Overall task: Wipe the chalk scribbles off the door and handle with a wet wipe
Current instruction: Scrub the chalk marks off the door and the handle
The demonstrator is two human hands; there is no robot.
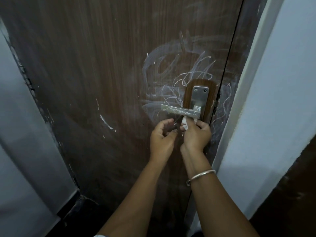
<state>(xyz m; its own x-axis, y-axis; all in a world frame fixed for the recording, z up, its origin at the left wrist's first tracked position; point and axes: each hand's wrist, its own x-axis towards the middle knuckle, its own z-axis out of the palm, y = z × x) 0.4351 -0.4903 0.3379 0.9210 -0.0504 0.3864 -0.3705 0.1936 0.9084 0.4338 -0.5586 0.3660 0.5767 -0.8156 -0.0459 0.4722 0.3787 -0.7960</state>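
Head view of the handle-wiping step. The right hand [196,134], with a metal bangle [201,176] on its wrist, grips a bunched white wet wipe [185,124] between thumb and curled fingers. It holds the wipe just under the lever handle [181,111], near the end where the lever meets the steel backplate [200,98]. The top of the wipe appears to touch the lever's underside, though the contact is too small to confirm. The left hand [162,134] hangs just beside the right, below the free end of the lever, with fingers loosely curled and nothing visible in its grasp; it touches neither wipe nor handle. The brown wood-grain door [85,82] carries dense chalk scribbles [188,72] above and to the left of the handle, a broad smeared haze of chalk around them, and further wavy lines on the strip between the door's edge and the pale door frame [242,100]. White chalk streaks run along the front face of the lever, and a small mark shows on the backplate. By this evidence the task is at an early stage, since neither the handle nor the door panel looks clean. The next move probably calls for bringing the wipe up onto the lever's face and drawing it along the length with firm pressure. The left hand could steady the free end so that the lever does not dip. The bunched wipe would likely need refolding to a fresh side before the larger door area is tackled.
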